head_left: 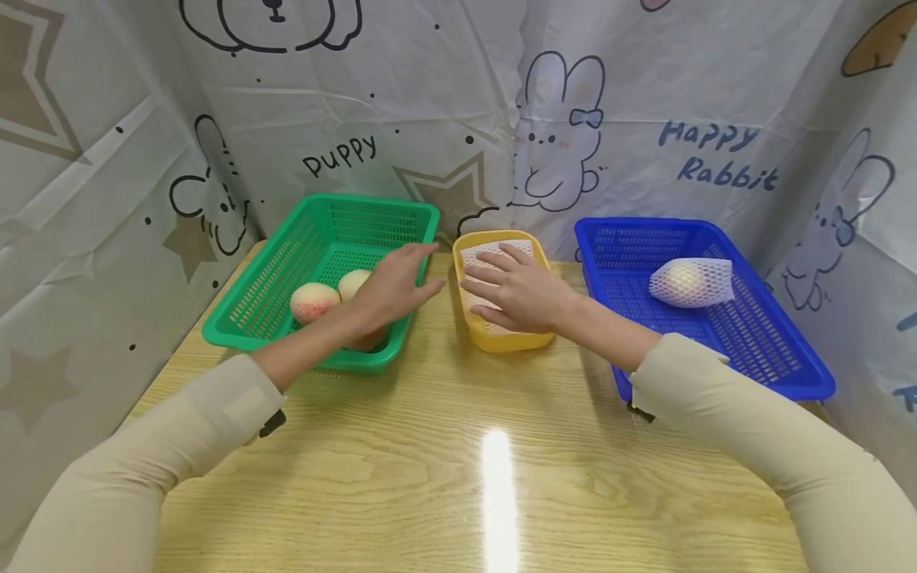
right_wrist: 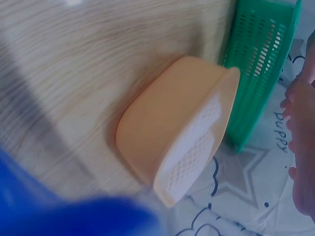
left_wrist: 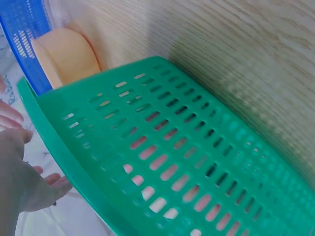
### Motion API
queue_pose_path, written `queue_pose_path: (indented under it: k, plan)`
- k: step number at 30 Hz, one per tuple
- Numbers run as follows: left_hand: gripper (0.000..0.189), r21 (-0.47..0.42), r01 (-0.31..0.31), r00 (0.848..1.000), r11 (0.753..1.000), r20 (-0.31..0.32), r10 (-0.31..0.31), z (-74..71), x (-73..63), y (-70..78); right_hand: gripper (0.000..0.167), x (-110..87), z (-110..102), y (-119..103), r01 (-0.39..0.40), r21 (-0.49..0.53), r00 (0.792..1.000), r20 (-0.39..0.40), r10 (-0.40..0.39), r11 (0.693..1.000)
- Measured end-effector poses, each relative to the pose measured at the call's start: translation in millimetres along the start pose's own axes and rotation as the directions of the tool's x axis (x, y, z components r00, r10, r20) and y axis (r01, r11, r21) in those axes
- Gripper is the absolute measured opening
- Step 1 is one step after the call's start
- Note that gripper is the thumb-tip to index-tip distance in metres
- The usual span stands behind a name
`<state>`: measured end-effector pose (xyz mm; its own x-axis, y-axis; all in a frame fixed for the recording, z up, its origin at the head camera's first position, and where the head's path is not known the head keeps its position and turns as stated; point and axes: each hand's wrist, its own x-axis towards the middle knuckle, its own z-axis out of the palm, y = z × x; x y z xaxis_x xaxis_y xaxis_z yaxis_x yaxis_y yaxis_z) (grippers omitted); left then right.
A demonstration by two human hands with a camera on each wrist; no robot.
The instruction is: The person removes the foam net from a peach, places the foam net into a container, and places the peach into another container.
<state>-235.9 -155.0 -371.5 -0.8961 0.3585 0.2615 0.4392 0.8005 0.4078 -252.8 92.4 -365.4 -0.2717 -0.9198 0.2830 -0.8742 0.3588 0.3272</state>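
Note:
My left hand hovers over the right side of the green basket, fingers loosely spread and holding nothing. Below that wrist lie peaches, a pink-and-cream peach and a paler peach; my forearm partly hides another fruit. My right hand is spread above the yellow container, palm down, with nothing gripped. White foam net sleeves lie inside that container, partly covered by the hand in the head view. Through the green basket's slots, the left wrist view shows pinkish fruit.
At the right, a blue basket holds one fruit in a white foam net. All the containers stand on a wood-grain table. A printed white cloth hangs close behind them.

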Motion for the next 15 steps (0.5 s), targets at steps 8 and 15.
queue_pose_path:
  k: [8,15]
  plan:
    - [0.062,0.046,-0.056,0.998,0.997,0.03,0.055,4.6,1.6,20.6,0.048,-20.3,-6,14,-0.098,-0.025,0.992,0.074,0.099,0.995]
    - [0.059,0.073,-0.172,0.985,0.982,0.003,0.173,13.0,0.8,37.0,0.051,-41.6,-11,23,-0.202,-0.029,0.97,0.134,0.204,0.979]
